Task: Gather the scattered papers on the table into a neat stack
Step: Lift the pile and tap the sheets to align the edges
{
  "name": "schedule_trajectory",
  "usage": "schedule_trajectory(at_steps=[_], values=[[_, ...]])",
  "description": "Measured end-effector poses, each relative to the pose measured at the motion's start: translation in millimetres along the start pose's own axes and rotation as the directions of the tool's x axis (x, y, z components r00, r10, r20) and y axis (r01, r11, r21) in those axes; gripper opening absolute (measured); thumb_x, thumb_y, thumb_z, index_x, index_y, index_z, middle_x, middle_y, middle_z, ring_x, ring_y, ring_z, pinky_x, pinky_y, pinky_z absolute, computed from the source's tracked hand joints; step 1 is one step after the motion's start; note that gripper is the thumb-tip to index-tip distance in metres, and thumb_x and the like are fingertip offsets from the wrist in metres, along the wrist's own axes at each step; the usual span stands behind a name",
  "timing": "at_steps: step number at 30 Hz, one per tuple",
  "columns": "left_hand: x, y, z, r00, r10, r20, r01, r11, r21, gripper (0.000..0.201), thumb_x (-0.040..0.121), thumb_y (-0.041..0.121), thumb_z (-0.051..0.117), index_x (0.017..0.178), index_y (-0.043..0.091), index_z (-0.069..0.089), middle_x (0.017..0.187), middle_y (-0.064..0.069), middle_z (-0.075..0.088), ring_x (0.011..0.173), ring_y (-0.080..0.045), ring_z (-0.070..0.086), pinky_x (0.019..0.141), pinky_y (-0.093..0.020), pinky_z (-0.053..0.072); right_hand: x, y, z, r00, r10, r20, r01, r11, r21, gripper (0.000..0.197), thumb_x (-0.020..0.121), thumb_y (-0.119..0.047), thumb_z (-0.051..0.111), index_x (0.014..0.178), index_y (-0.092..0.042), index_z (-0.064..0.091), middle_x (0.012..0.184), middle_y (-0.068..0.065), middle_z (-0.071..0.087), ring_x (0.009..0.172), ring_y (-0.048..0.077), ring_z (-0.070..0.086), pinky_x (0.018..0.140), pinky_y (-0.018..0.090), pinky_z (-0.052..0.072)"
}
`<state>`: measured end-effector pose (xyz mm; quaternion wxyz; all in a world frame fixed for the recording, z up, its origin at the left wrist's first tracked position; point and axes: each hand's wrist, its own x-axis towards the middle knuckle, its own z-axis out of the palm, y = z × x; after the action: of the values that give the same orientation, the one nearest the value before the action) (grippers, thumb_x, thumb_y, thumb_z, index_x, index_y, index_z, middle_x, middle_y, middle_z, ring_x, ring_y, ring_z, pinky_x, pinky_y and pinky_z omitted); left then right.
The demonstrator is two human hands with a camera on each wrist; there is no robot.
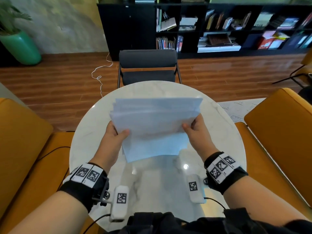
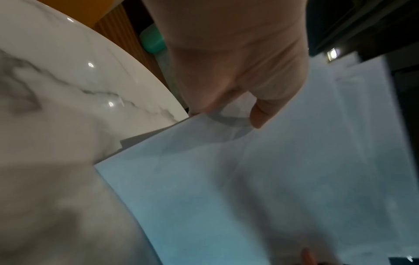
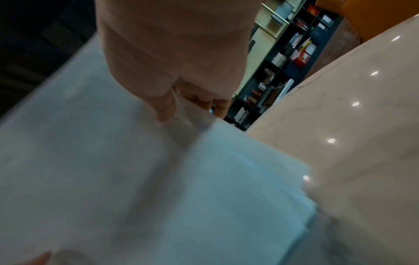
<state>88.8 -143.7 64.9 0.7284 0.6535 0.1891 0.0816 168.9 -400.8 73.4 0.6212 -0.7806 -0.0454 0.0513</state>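
Papers (image 1: 155, 125) lifted above the round marble worktop (image 1: 222, 132), left hand (image 1: 114, 135) and right hand (image 1: 196, 130) pinching opposite side edges, thumbs on top, fingers curled beneath.

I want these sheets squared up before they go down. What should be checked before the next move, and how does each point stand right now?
1. Left hand has a grip on the bundle of white paper sheets: ok.
2. Right hand grips the opposite side: ok.
3. Sheet edges aligned: not ok, the left edges fan out.
4. No loose sheets left on the round white marble table: ok in the head view.
5. Bundle's lower edge touching the table: cannot tell.
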Motion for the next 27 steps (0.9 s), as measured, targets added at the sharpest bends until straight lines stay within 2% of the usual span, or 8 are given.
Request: schedule_trajectory(at_steps=[4,8,11,13,19,21,24,27], values=[[-3,-5,10,0.997,-0.047,0.054,0.045,0.998,0.033,0.072,0.077,0.005,0.061,0.143,0.023,0.039,0.128,-0.002,0.063,0.115,-0.016,0.063,0.091,-0.033,0.051,-6,25,10,0.986,0.136,0.096,-0.132,0.99,-0.054,0.059,0.091,-0.008,0.056,0.141,-0.029,0.032,0.125,-0.014,0.054,0.113,0.006,0.051,0.095,0.026,0.036],[1,2,16,0.999,-0.044,0.01,0.042,0.994,0.103,0.044,0.096,0.001,0.049,0.135,0.02,0.05,0.122,-0.003,0.067,0.111,-0.02,0.065,0.085,-0.03,0.051,-3,25,15,0.991,0.126,-0.053,-0.13,0.988,-0.084,0.031,0.095,-0.008,0.048,0.124,-0.015,0.054,0.108,-0.002,0.064,0.108,0.022,0.06,0.077,0.024,0.043],[2,8,18,0.999,-0.016,-0.029,0.019,0.993,0.116,0.04,0.095,0.004,0.049,0.132,0.02,0.051,0.122,0.0,0.067,0.11,-0.017,0.064,0.08,-0.028,0.049,-1,7,12,0.995,0.069,-0.077,-0.074,0.996,-0.059,0.035,0.094,-0.001,0.044,0.121,-0.02,0.053,0.095,-0.018,0.061,0.089,-0.001,0.058,0.071,0.011,0.043],[1,13,24,0.995,0.014,-0.095,-0.003,0.994,0.112,0.038,0.095,0.006,0.05,0.128,0.025,0.051,0.12,0.002,0.065,0.11,-0.018,0.062,0.079,-0.029,0.048,-1,-4,10,0.995,0.002,-0.1,-0.009,0.997,-0.073,0.037,0.094,0.002,0.042,0.123,-0.019,0.049,0.093,-0.02,0.057,0.084,-0.003,0.054,0.064,0.0,0.039],[-15,29,44,0.971,0.152,-0.187,-0.114,0.973,0.198,0.04,0.096,0.009,0.048,0.136,0.015,0.048,0.123,-0.003,0.064,0.11,-0.018,0.061,0.098,-0.036,0.049,-7,-11,21,0.976,-0.09,-0.2,0.085,0.996,-0.033,0.035,0.095,-0.004,0.046,0.128,-0.015,0.053,0.107,-0.001,0.064,0.094,0.01,0.059,0.079,0.008,0.047],[-18,27,47,0.968,0.171,-0.184,-0.131,0.968,0.212,0.041,0.096,0.009,0.049,0.136,0.017,0.048,0.122,-0.001,0.065,0.105,-0.012,0.063,0.094,-0.029,0.051,-9,-11,27,0.968,-0.107,-0.226,0.103,0.994,-0.03,0.032,0.096,-0.006,0.046,0.126,-0.012,0.054,0.105,-0.001,0.065,0.092,0.01,0.059,0.083,0.013,0.047],[-18,24,44,0.973,0.163,-0.166,-0.132,0.975,0.18,0.042,0.095,0.009,0.049,0.136,0.019,0.047,0.117,0.003,0.065,0.096,0.002,0.061,0.075,-0.01,0.051,-9,-12,27,0.956,-0.136,-0.26,0.136,0.991,-0.016,0.019,0.096,-0.004,0.044,0.114,-0.01,0.049,0.088,-0.01,0.056,0.074,0.004,0.051,0.069,0.013,0.043],[-16,21,38,0.982,0.139,-0.128,-0.114,0.976,0.185,0.044,0.092,0.003,0.052,0.133,0.015,0.041,0.115,0.0,0.06,0.096,-0.002,0.06,0.074,-0.014,0.051,-12,-9,22,0.973,-0.096,-0.212,0.104,0.994,0.027,0.018,0.094,-0.003,0.047,0.11,-0.011,0.042,0.091,-0.013,0.052,0.08,-0.003,0.053,0.068,0.018,0.044]])
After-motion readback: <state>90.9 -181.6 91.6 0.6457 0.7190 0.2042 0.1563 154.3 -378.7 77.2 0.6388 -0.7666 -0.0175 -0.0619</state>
